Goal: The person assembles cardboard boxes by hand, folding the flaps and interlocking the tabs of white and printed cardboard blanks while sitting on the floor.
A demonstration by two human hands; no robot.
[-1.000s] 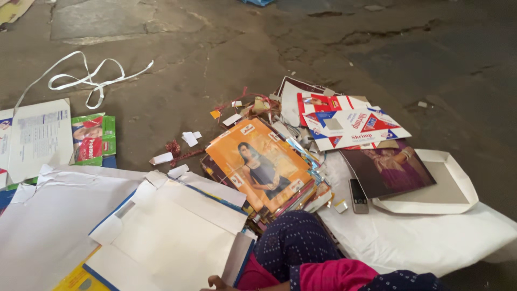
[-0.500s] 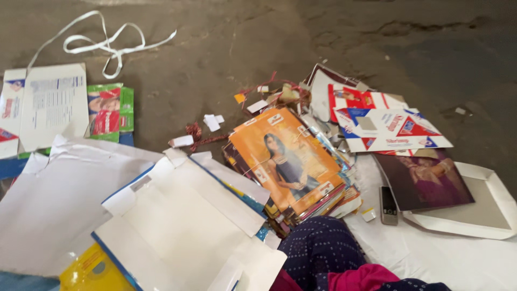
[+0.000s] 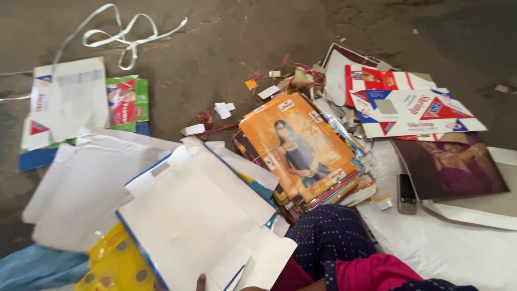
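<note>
On the floor [image 3: 215, 48], a flat white carton with red corner triangles [image 3: 67, 99] lies far left. A fingertip of one hand [image 3: 201, 279] touches the unfolded white, blue-edged carton [image 3: 199, 215]; its grip is hidden. An orange pictured pack [image 3: 296, 145] tops the centre stack, with a red-and-blue flattened carton [image 3: 414, 110] right.

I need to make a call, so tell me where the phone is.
The phone lies on the white sheet at lower right, between the orange-topped stack and the dark picture.
</note>
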